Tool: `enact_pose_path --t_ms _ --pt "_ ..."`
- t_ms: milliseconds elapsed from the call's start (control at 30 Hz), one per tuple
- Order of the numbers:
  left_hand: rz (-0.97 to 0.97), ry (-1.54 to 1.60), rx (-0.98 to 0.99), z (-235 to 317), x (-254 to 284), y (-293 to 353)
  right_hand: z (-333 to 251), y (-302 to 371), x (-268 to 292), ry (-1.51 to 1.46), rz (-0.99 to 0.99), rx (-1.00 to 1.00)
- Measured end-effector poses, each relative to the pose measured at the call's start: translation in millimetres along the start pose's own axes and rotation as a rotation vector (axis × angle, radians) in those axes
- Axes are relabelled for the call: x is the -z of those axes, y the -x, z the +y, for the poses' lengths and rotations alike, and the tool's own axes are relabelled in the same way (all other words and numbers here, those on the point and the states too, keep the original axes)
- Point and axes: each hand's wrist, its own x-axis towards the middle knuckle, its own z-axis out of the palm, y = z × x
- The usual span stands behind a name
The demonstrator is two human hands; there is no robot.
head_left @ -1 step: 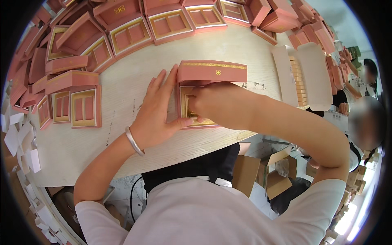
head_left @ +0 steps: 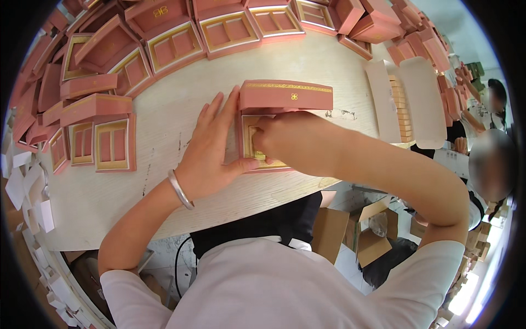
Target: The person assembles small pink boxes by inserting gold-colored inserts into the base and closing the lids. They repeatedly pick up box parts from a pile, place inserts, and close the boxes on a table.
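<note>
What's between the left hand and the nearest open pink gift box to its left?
Just pale wood tabletop with dark scuff marks; no object sits between the left hand and that open pink gift box. Head view shows it.

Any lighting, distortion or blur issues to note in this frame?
Head view: fisheye bends the table edge and blackens the corners; glare burns out the lower right; a blurred patch covers a co-worker's face; the centre pink box looks fairly sharp, partly hidden by the right hand.

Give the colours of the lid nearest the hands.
The lid is pink with gold decoration, best in the head view.
</note>
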Motion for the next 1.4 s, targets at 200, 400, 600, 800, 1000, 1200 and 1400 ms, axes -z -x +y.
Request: enact_pose_path --t_ms 200,400,600,800,1000,1200,1400 --pt "0.006 0.102 0.045 1.9 1.9 2.6 1.6 -7.8 4.5 -0.254 -0.020 -0.112" --pt "-0.018 0.081 0.177 16.0 3.4 -10.9 -6.5 -2.2 -19.3 -0.001 0.144 -0.109" --pt "0.176 0.234 0.219 37.5 1.9 -9.6 17.7 105.1 25.1 -0.234 0.620 -0.523" --pt "0.028 -0.357 -0.129 57.0 11.5 13.4 91.1 211.1 16.0 0.032 0.681 -1.022" --pt "-0.052 -0.542 -0.169 57.8 -28.9 19.2 151.7 165.2 -15.4 0.173 0.483 -0.959" --pt "0.003 -0.450 -0.118 76.8 -29.3 24.1 148.5 169.1 -17.8 0.225 0.798 -0.911" --pt "0.243 0.181 0.136 90.6 -12.3 27.2 24.4 140.9 20.4 -0.897 1.086 -0.830"
